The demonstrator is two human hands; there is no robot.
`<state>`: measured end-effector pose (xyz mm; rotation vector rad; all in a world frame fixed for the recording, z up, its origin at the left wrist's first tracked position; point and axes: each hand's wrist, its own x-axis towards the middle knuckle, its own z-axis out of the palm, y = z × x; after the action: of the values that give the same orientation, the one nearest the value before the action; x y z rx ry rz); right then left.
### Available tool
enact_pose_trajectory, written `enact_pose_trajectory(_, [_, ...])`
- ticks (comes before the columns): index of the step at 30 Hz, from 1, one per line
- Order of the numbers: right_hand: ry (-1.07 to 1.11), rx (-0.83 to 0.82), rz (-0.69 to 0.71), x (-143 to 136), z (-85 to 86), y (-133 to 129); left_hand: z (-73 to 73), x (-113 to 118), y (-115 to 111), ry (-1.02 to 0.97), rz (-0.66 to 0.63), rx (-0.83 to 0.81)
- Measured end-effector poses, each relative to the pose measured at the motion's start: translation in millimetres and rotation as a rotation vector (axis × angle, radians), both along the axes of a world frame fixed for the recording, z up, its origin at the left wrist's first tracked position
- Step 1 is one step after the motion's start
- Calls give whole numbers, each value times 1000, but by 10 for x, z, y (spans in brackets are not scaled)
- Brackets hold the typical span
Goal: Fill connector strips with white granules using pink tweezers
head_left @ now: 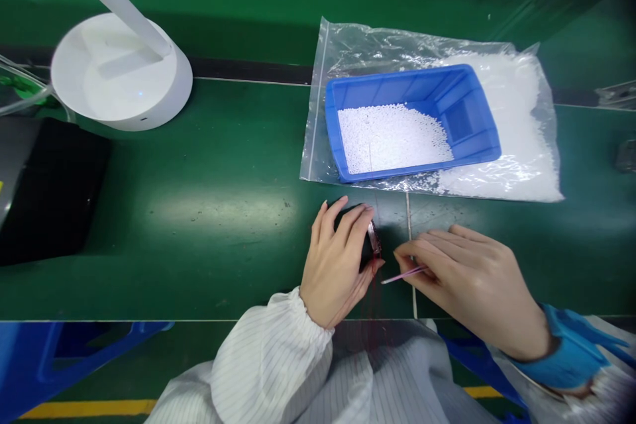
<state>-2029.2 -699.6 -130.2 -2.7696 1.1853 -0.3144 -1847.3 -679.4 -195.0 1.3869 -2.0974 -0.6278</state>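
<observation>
Small black part (pixel 373 240) is lying on the near half of the green table (pixel 209 212), right of the middle of the scene, and it is showing a shiny, reddish edge on its right side; most of it is hiding under the left hand, so its full shape is hard to tell. The left hand (pixel 332 265) is arching over it, half closed, with the fingers bending across the far side and the thumb reaching along the near side, gripping the part between them. Thin red wires (pixel 373 288) are trailing from the part toward the near edge of the table. The right hand (pixel 464 278) is hovering just to the right, its fingers curling closed and pinching a slim pink stick (pixel 405 274), whose pale tip is pointing left, near the wires. A blue wristband (pixel 561 351) is wrapping the right wrist, and a striped white sleeve (pixel 273 358) is covering the left arm.

Farther away, a blue bin (pixel 460 120) is holding white beads (pixel 392 139) and is sitting on a clear plastic bag (pixel 377 46), which is bulging with white material on its right side. At the far left, a white lamp (pixel 124 96) is standing beyond a black box (pixel 50 192)
</observation>
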Motion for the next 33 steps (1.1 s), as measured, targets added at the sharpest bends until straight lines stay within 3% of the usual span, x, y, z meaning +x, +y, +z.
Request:
enact_pose_trajectory(13, [-41, 22, -225, -108, -109, 118, 6, 6, -10, -12, -2, -19])
enact_pose_trajectory(22, [14, -151, -319, -218, -59, 152, -1, 1, -7, -24, -5, -34])
enact_pose_trajectory(25, [-81, -61, -361, -273, -86, 182, -7, -5, -12, -28, -5, -31])
enact_pose_trajectory(33, [-392, 425, -531, -383, 9, 195, 76, 109, 36, 81, -27, 87])
